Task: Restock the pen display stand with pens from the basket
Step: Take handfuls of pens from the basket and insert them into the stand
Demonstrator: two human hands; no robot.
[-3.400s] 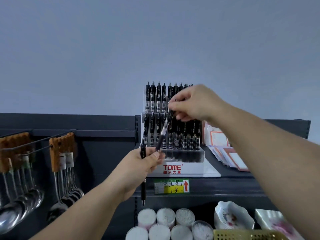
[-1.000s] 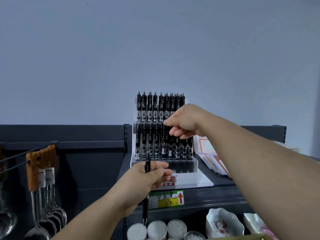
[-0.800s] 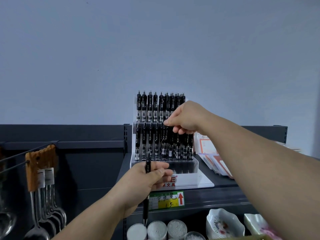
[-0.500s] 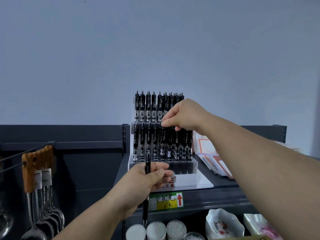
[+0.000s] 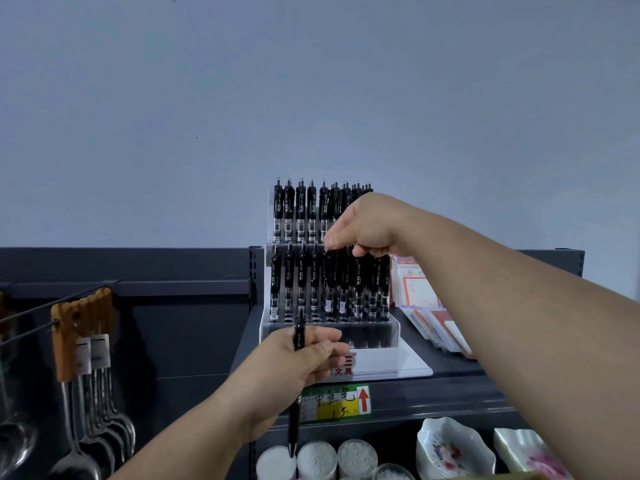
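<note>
The clear pen display stand (image 5: 381,365) sits on a dark shelf, and its upper and middle tiers hold several black pens (image 5: 300,209). My right hand (image 5: 367,226) reaches over the middle tier, with thumb and forefinger pinching the top of a black pen (image 5: 330,271) that stands in that row. Lower and in front of the stand, my left hand (image 5: 294,362) grips another black pen (image 5: 293,427) upright, tip pointing down. Only a thin yellowish strip of the basket (image 5: 502,476) shows at the bottom edge.
Wooden-handled ladles (image 5: 93,375) hang on hooks at the left. Stacked cards (image 5: 419,289) lean right of the stand. A green-yellow price tag (image 5: 336,403) is on the shelf edge. Below are white round tubs (image 5: 317,459) and flowered ceramic dishes (image 5: 450,452).
My right hand carried a pen from in front of the stand down into the middle row and has shifted slightly left along it. My left hand has kept its pen still.
</note>
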